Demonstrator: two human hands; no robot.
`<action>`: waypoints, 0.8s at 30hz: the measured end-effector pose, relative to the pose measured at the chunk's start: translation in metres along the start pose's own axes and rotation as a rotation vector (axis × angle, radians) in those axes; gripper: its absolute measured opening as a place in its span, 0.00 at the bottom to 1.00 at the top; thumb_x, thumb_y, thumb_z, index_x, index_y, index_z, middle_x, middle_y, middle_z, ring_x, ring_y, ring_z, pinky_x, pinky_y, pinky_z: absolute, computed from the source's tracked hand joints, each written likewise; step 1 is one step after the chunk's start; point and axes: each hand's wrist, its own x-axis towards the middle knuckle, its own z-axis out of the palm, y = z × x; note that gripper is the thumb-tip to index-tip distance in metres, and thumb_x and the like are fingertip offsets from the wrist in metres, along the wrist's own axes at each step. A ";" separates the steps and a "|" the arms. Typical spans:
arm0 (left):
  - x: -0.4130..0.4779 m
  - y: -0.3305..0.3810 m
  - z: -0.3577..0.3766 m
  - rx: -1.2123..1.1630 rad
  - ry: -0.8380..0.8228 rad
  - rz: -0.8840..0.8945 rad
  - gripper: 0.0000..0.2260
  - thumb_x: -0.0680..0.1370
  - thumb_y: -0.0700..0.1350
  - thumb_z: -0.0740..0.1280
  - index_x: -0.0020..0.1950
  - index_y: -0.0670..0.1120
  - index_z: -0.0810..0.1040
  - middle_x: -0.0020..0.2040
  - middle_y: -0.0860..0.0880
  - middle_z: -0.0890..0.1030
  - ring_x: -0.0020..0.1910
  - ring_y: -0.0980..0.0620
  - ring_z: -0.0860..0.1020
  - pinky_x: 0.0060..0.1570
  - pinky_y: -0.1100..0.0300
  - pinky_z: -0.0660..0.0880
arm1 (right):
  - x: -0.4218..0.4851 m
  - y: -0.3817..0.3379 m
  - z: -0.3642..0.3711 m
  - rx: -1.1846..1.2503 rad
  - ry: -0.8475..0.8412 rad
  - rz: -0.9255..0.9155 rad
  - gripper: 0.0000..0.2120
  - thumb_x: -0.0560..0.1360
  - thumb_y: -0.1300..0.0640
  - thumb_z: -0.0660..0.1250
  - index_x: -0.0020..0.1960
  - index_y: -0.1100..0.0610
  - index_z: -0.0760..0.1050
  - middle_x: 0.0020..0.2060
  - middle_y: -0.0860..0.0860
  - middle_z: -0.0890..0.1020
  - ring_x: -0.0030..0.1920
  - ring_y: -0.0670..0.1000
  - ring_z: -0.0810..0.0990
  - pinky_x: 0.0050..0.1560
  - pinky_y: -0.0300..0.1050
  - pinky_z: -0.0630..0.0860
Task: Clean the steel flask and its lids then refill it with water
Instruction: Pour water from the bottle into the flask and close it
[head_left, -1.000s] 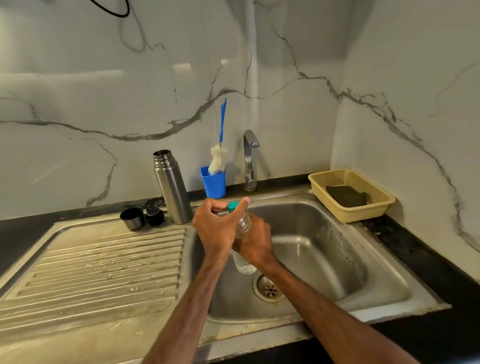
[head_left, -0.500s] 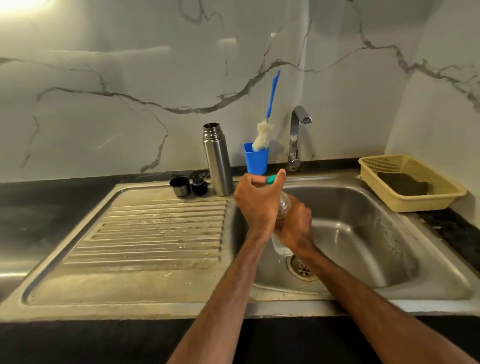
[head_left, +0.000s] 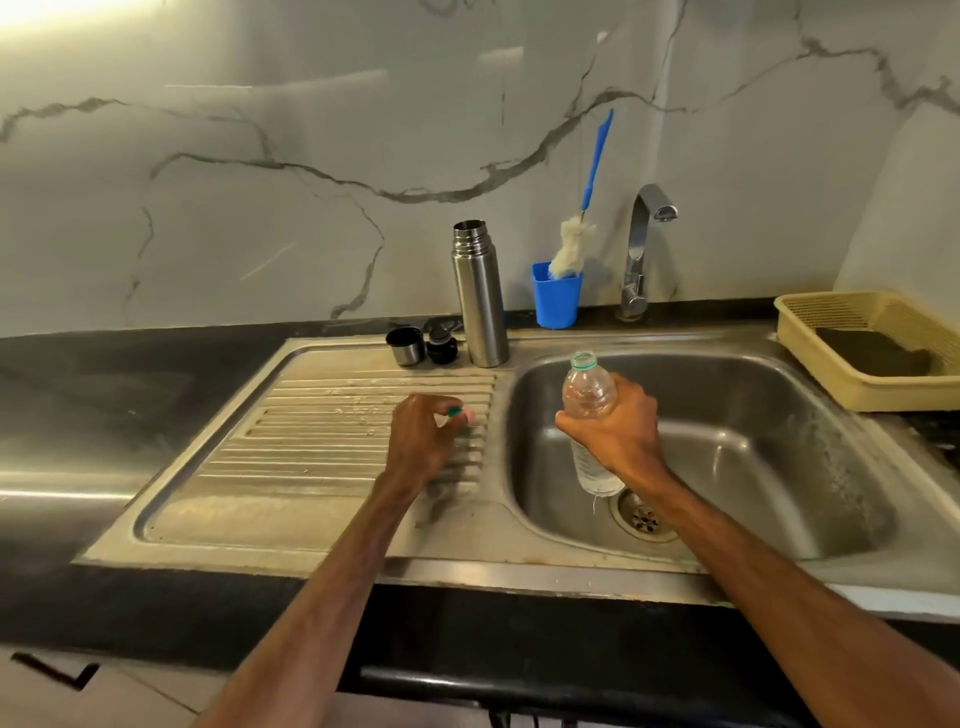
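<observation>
- While the right hand curls its fingers firmly round a clear, crinkled plastic bottle, it holds that bottle upright over the sink basin, with the mouth uncapped and a green ring at the neck.
- Left of the basin, the left hand sits low over the ribbed steel drainboard, pinching a small green cap between thumb and fingertips.
- Just beyond the basin's back-left corner stands the steel flask, a tall brushed cylinder, upright and open at the top.
- Further left of that corner, a short steel cup lid and a rounded black stopper sit side by side, the stopper nearer the flask.
- Behind the basin, a blue plastic cup holds a bottle brush with a fluffy white head and a thin blue handle; a curved chrome tap rises beside it.
- Right of the basin, a pale yellow mesh basket, rectangular, holds a dark flat pad.
- Inside the dull, round-cornered steel basin, a round perforated drain lies below the bottle.
</observation>
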 end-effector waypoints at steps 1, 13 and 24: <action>0.000 -0.004 0.000 0.031 -0.047 0.001 0.08 0.76 0.50 0.75 0.46 0.46 0.89 0.42 0.48 0.88 0.43 0.50 0.85 0.46 0.54 0.77 | 0.000 0.001 0.000 0.004 -0.014 -0.003 0.18 0.61 0.53 0.82 0.48 0.51 0.81 0.40 0.44 0.84 0.40 0.40 0.82 0.39 0.31 0.74; 0.011 -0.025 -0.006 0.106 -0.030 -0.058 0.20 0.80 0.51 0.72 0.30 0.44 0.79 0.25 0.50 0.75 0.26 0.55 0.71 0.31 0.56 0.65 | -0.001 0.000 -0.004 -0.003 -0.044 -0.004 0.18 0.63 0.56 0.82 0.50 0.52 0.80 0.40 0.44 0.83 0.40 0.40 0.81 0.39 0.31 0.72; 0.008 -0.011 -0.010 0.092 0.050 -0.151 0.09 0.75 0.36 0.72 0.51 0.45 0.88 0.51 0.46 0.88 0.51 0.48 0.85 0.49 0.56 0.81 | 0.002 0.003 -0.003 -0.024 -0.051 0.007 0.21 0.62 0.55 0.83 0.52 0.54 0.81 0.43 0.47 0.84 0.42 0.45 0.83 0.44 0.38 0.76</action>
